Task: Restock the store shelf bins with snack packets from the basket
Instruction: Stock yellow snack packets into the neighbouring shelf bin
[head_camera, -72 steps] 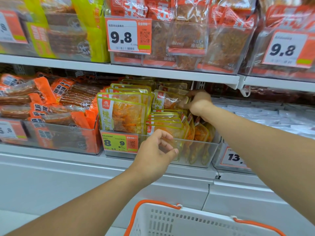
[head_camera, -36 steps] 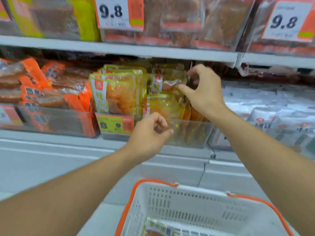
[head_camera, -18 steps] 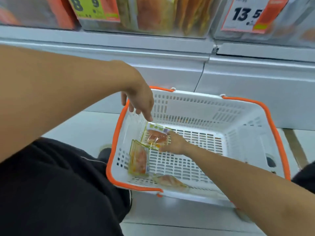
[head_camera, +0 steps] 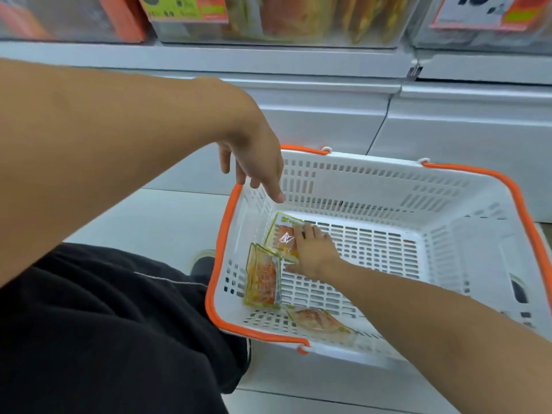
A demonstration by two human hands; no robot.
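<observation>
Down on the floor, the white basket (head_camera: pixel 373 186) with orange handles is sitting just below the shelf bins (head_camera: pixel 277 22); three snack packets are lying at its left end; the left hand (head_camera: pixel 254 162) is hanging over the rim, fingers loose and pointing down, holding nothing; the right hand (head_camera: pixel 313 252) is lying flat on the far packet (head_camera: pixel 282 237), fingers straight; the middle packet (head_camera: pixel 263 279) and near packet (head_camera: pixel 319 321) are lying untouched.

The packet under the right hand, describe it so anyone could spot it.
Look in the white basket, at its far left corner. Three packets lie there; this packet is farthest from the person, and the only one the right hand touches.
</observation>
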